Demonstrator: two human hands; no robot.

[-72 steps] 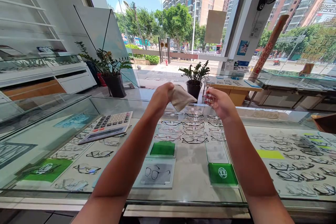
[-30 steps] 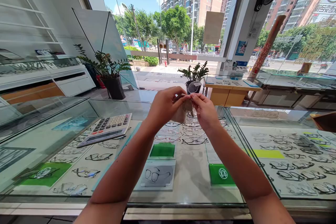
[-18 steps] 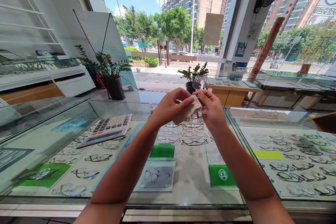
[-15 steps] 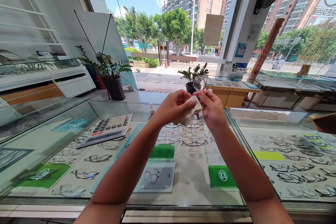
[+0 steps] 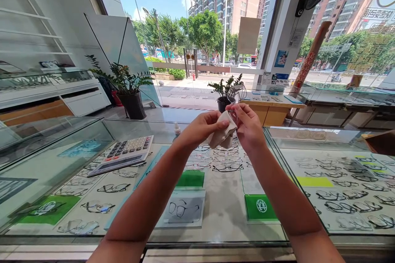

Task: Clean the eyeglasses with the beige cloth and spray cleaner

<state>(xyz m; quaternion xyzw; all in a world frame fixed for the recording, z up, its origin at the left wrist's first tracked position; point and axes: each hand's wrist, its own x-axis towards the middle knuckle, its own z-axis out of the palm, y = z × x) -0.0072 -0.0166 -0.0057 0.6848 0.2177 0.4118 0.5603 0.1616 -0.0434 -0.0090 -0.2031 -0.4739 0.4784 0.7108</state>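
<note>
Cloth [image 5: 220, 135]: pinched tight in my left hand [image 5: 203, 126].
Glasses [image 5: 237, 94]: pinched in my right hand [image 5: 249, 126], rising above it.
Room: open air above desk [image 5: 217, 226], bottle [image 5: 177, 130] near far edge.

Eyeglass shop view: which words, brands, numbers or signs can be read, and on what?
No text reads with certainty.
White round logo on the green rectangular display block: M-like, not surely readable.
Dark and yellow characters on the right-hand glass window: too blurred.
Key labels on the white rectangular plastic calculator: too small.
Print on the blue rectangular poster: too small.
Other print: too small or blurred.
</note>
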